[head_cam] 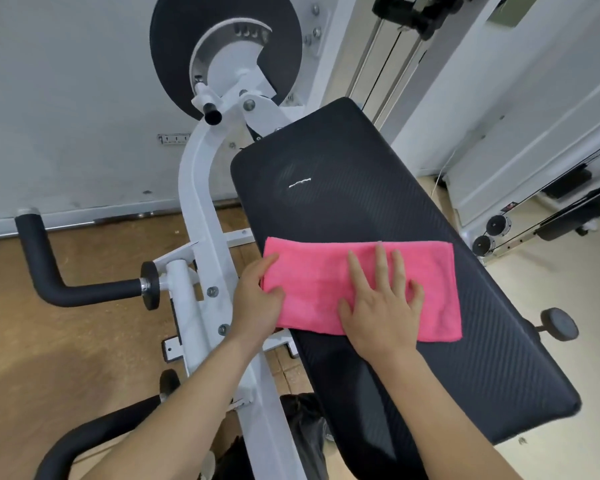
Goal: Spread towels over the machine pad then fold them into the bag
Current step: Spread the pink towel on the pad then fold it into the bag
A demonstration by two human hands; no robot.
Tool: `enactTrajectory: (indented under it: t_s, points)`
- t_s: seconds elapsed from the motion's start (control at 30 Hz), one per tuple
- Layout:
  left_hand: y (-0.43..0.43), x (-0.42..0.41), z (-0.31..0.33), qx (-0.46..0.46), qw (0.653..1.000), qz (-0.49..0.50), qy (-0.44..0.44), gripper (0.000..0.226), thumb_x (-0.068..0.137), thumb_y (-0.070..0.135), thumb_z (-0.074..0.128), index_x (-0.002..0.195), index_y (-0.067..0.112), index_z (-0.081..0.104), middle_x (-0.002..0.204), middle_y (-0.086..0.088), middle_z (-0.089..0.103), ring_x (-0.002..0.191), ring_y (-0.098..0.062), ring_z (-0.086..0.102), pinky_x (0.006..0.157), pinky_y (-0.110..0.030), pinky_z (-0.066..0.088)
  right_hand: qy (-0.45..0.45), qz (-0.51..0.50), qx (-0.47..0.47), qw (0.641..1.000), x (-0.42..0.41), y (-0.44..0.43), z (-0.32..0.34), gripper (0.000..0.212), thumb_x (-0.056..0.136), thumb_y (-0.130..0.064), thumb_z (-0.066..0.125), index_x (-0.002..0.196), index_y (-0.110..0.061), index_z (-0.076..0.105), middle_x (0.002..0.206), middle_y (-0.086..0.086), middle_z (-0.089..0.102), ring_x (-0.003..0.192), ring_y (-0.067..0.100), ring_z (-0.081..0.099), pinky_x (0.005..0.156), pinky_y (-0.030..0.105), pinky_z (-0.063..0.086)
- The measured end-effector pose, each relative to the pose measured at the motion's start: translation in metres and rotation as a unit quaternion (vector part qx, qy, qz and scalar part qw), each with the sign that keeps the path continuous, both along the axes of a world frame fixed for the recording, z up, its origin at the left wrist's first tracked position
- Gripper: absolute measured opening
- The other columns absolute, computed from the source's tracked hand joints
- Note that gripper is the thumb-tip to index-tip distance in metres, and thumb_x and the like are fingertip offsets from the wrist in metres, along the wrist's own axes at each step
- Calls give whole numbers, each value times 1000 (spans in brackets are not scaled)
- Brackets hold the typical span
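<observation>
Head view: the pink towel [312, 282] lies folded into a long band across the machine pad [354, 168], right beneath both sets of fingers. My right fingers [381, 268] are spread apart and flat, pressing down on the middle of the cloth with the palm at its near edge. My left fingers [269, 263] are curled at the towel's left end, where it hangs a little past the pad's side, thumb on top. I cannot see how far the others wrap beneath.

I judge the towel light, soft and limp. It looks like a fluffy microfibre that will sag and lose its shape the moment only one point carries it. The pad's ribbed black cover looks smooth, so I expect the cloth to slide under a flat palm rather than stay put. That helps smoothing but spoils a crease unless one hand pins it.

The best places to take hold are the two short ends, or the corners, pinched through all layers at once so the fold does not open. Below my wrists, under the pad's near end, sits something dark and crinkled [305, 424], perhaps the bag, though I cannot be sure.
</observation>
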State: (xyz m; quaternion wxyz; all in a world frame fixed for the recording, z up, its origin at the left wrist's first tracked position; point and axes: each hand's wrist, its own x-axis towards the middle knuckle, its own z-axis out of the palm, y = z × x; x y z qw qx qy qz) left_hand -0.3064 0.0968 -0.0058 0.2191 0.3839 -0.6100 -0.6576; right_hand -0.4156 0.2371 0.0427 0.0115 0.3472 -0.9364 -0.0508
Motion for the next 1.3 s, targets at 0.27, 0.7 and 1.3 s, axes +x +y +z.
enactTrajectory:
  t_s: [0.27,0.7,1.3]
  points:
    - [-9,7,43,13,997,-8,70,62,85,-8,56,136,28,53,132,7,54,116,-12,57,91,-31,53,-71,0,-187,980,-1,1,24,57,91,-22,54,147,-24,40,157,7,30,145,28,22,115,50,25]
    - [98,-85,90,-68,935,-347,33,99,81,-9,57,155,31,6,153,2,34,127,-13,49,100,-26,46,-372,-197,-488,765,-30,43,62,20,87,-6,59,94,-16,74,84,4,75,77,16,69,69,30,54]
    - [42,4,27,-148,890,-352,-249,29,73,40,68,94,25,57,88,8,64,79,-9,62,68,-30,53,-94,-18,-64,993,-18,28,48,23,93,-16,46,106,-18,66,98,-2,67,91,23,60,71,35,51]
